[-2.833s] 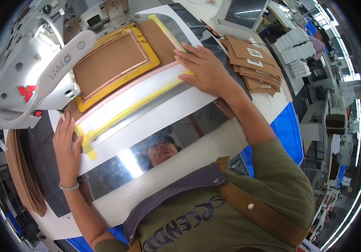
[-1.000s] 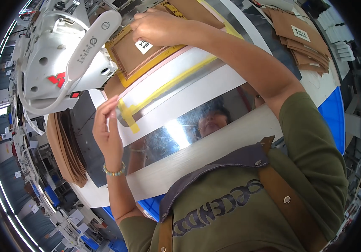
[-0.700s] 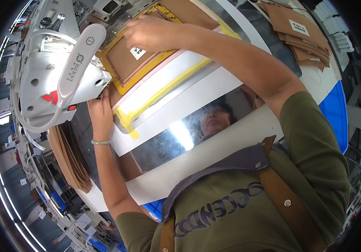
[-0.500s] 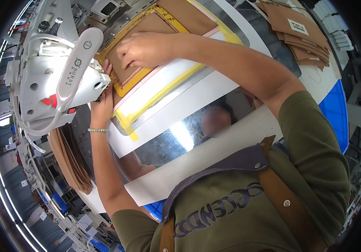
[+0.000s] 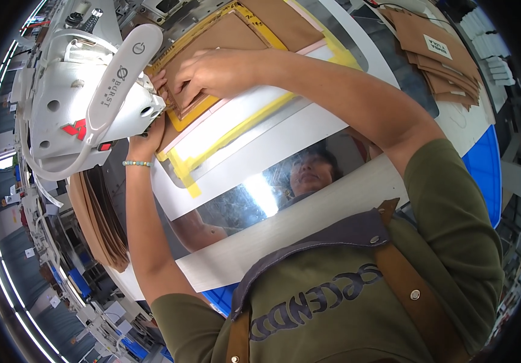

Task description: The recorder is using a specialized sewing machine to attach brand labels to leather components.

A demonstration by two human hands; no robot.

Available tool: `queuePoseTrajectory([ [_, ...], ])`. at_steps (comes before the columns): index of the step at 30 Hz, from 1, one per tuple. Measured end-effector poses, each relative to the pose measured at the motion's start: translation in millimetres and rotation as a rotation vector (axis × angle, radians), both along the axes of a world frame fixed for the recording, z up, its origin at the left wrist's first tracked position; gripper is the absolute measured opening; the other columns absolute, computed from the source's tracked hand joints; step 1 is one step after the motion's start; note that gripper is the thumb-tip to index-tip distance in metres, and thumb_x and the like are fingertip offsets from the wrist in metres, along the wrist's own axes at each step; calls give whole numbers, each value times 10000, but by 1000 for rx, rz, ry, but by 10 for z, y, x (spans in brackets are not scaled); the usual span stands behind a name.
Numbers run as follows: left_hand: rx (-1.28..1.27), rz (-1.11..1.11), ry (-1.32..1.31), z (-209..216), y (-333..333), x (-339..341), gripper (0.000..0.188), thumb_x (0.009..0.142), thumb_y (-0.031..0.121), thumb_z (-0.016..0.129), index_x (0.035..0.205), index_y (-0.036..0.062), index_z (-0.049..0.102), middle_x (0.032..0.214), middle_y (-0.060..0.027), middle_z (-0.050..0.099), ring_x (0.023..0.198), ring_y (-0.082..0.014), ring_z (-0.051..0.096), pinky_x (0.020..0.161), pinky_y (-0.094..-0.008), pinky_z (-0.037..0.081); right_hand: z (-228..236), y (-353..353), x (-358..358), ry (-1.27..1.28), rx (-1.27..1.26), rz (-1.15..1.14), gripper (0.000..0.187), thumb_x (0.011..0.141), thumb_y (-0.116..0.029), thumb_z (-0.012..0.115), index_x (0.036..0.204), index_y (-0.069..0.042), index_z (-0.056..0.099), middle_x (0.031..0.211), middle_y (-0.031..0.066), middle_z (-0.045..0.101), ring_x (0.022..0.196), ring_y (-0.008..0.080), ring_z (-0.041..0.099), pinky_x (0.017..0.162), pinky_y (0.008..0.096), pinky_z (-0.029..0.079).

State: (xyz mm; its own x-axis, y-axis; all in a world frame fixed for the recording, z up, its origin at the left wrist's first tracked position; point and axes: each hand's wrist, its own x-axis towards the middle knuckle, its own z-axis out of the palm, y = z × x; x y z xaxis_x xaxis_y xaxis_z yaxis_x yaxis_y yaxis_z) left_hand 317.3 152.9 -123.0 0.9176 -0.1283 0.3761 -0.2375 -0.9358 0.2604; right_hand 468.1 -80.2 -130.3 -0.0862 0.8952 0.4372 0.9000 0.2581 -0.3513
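A yellow rectangular frame (image 5: 273, 37) lies over a flat brown panel (image 5: 227, 39) on the machine bed. My right hand (image 5: 218, 74) reaches across from the right and rests on the panel inside the frame, its bent fingers somewhat apart. At the frame's left edge is my left hand (image 5: 157, 88), fingers stretched out, partly hidden by the white sewing machine head (image 5: 100, 112). Beneath the frame, a white template sheet (image 5: 236, 130) carries yellow tape (image 5: 236, 131) and a pink strip (image 5: 217, 109).
A stack of brown pieces (image 5: 454, 69) with a white label sits at the far right, above a blue bin (image 5: 481, 175). More brown pieces (image 5: 100, 230) hang at the left. A shiny metal plate (image 5: 230, 212) lies in front of me.
The view has shifted slightly, so the machine head appears higher and further right. My right fingers have spread a little on the panel; my left fingers stay by the frame's edge.
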Motion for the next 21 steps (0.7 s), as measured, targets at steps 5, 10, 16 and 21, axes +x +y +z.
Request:
queuePoseTrajectory([
  [5,-166,52,26,-170,149,134,310,1007,78,668,1316,55,688,1376,-91,703,1275,-248,649,1120,-377,488,-65,1,12,29,91,-130,307,968,-71,657,1222,-151,809,1361,54,691,1299,264,604,1123,418,451],
  [10,-237,203,-32,-495,625,-174,349,999,95,668,1347,73,675,1357,-95,706,1279,-269,650,1094,-398,502,45,82,-43,8,-62,-97,309,968,-72,647,1231,-121,801,1388,73,690,1303,276,608,1160,429,438],
  [16,244,-46,-18,18,-29,35,421,1042,135,638,1462,103,631,1481,-74,661,1397,-300,583,1196,-408,425,71,5,15,4,-178,-94,367,959,-36,635,1267,-155,794,1417,67,679,1341,283,592,1131,427,486],
  [21,63,46,24,-44,64,15,387,1044,150,631,1426,102,667,1470,-71,671,1394,-276,586,1205,-403,417,25,40,-19,119,-59,-72,292,962,-64,656,1204,-132,804,1395,77,687,1321,296,604,1098,428,516],
])
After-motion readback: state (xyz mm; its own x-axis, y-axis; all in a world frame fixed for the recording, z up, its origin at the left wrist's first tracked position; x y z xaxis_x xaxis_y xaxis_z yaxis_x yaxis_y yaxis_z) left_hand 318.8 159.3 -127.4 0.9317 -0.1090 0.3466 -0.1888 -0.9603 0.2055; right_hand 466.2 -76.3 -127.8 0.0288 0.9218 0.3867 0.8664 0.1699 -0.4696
